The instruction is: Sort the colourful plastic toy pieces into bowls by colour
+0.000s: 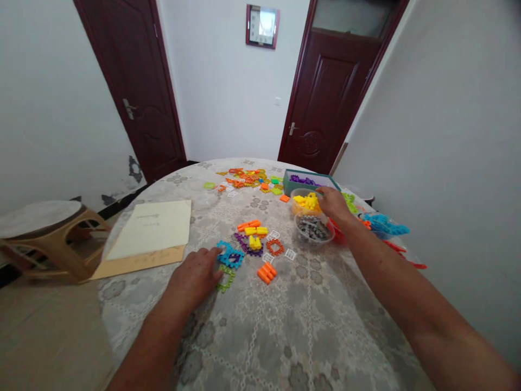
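Note:
My left hand (198, 278) is closed at the left edge of a blue toothed building piece (233, 257), its fingertips on it. A green toothed square frame (226, 280) lies by the thumb. My right hand (331, 202) reaches to the right side of a clear tub of yellow pieces (306, 202); its fingers are curled and partly hidden, and what they hold is unclear. Beside the blue piece lie a purple toothed piece (243, 241) with yellow blocks (255, 243) on it, an orange toothed frame (275, 247), orange tubes (267, 272) and white window-like pieces (290, 254).
A clear tub of grey pieces (313, 229) stands in front of the yellow one. Behind is a green box (311, 178) with purple pieces. Mixed pieces (248, 178) spread across the far side. Blue pieces (385, 224) lie right, a paper-topped board (148, 231) left.

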Motion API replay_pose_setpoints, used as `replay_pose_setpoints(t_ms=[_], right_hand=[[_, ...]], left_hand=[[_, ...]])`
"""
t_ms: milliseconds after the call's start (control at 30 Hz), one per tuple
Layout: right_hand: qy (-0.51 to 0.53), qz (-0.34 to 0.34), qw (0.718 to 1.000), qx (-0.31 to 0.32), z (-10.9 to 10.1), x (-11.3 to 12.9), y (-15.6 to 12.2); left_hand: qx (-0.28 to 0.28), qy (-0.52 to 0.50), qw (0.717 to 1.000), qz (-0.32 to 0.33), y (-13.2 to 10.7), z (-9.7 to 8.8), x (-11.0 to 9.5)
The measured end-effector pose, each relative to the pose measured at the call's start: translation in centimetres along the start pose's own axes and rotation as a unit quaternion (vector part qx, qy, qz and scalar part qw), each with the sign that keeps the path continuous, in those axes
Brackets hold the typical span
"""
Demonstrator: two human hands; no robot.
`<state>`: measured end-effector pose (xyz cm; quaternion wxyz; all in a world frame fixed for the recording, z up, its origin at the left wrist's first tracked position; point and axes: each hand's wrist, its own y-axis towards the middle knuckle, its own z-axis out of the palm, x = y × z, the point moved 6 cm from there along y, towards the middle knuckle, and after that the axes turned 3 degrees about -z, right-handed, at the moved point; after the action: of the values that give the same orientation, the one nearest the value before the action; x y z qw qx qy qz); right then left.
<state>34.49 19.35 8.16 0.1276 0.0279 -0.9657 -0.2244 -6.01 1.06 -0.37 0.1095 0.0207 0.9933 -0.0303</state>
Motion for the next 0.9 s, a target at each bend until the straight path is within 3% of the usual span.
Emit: replay_pose_setpoints(t_ms=[100, 167, 300, 400, 500, 600, 767, 833, 900], right_hand=[[0.055, -0.049, 0.997, -0.034, -1.0, 3.3, -2.3], [0.107, -0.098, 0.989, -0.016, -0.8, 6.6, -4.7], [0.148, -0.217, 0.955, 0.139, 2.9, 13.7, -9.8], [0.113, -0.243, 0.942, 0.201, 6.6, 16.5, -11.6], [0.071, -0.207, 0.951, 0.218, 9.5, 16.9, -11.4], [0.057, -0.177, 0.958, 0.217, 10.8, 16.4, -10.8], [0.118, -0.125, 0.974, 0.145, 9.7, 15.4, -10.9], [0.180, -0.112, 0.970, 0.119, 9.0, 15.5, -11.5], [0.222, -0.142, 0.957, 0.118, 8.5, 16.2, -12.3]], left_hand=[[-0.007, 0.005, 1.000, -0.004, 0.1, 0.2, -0.3], [-0.016, 0.009, 1.000, 0.001, 0.2, 0.4, -0.4], [-0.018, 0.013, 1.000, 0.001, 0.4, 0.5, -0.7], [-0.022, 0.006, 1.000, -0.003, 0.3, 0.2, -1.1], [-0.023, -0.006, 1.000, 0.010, 0.2, -0.1, -1.5], [-0.025, -0.018, 0.999, 0.024, 0.1, -0.1, -1.6], [-0.038, -0.032, 0.997, 0.050, 0.5, 0.2, -1.9], [-0.038, -0.035, 0.997, 0.058, 0.7, 0.3, -2.1], [-0.040, -0.040, 0.997, 0.060, 1.0, 0.4, -2.3]])
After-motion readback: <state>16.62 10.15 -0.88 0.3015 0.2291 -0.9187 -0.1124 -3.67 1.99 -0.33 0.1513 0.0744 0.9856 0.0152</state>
